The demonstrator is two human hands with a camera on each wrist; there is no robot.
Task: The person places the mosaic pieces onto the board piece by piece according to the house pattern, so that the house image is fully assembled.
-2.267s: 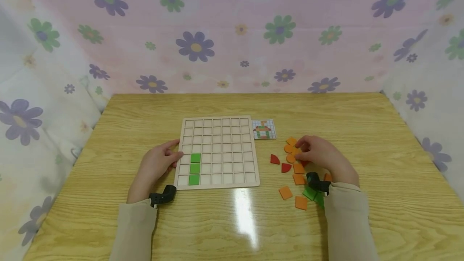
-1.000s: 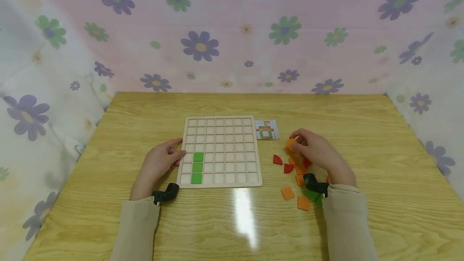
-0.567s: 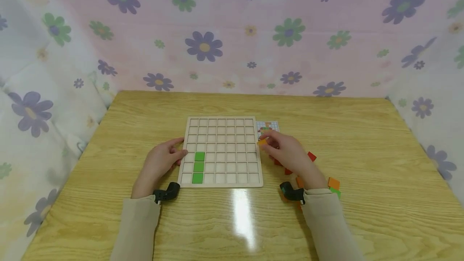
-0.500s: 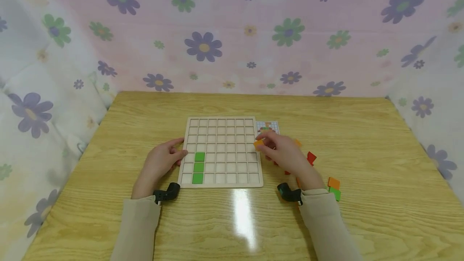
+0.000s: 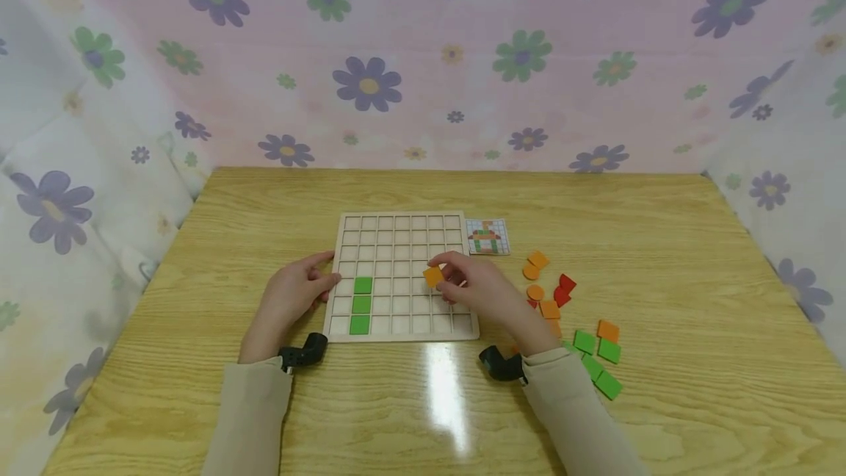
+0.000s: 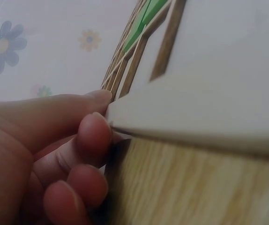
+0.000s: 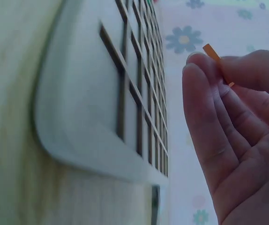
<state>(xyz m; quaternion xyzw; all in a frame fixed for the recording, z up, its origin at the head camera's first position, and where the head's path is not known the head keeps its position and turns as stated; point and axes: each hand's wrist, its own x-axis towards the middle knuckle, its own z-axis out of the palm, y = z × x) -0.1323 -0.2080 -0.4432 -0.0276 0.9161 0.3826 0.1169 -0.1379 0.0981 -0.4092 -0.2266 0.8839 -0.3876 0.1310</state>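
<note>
My right hand (image 5: 479,289) pinches an orange square tile (image 5: 432,276) between thumb and fingers, above the right part of a wooden grid board (image 5: 402,339). The right wrist view shows that tile (image 7: 218,64) edge-on, held off the board (image 7: 78,103). At the board's left edge, my left hand (image 5: 295,298) grips the rim; in the left wrist view its thumb and curled fingers meet the board's side (image 6: 181,115). Three green square tiles, the middle one (image 5: 361,305) among them, fill cells in a column near the board's left side.
A small pattern card (image 5: 487,236) lies against the board's upper right. Loose tiles are scattered right of the board: orange ones (image 5: 538,260), red quarter-rounds (image 5: 565,286) and green squares (image 5: 609,350), some partly hidden by the right forearm. A flowered cloth (image 5: 410,116) stands behind the table.
My right hand has picked an orange square tile from the loose pile and carried it left, past the card, to over the board. The left hand has stayed at the board's edge.
</note>
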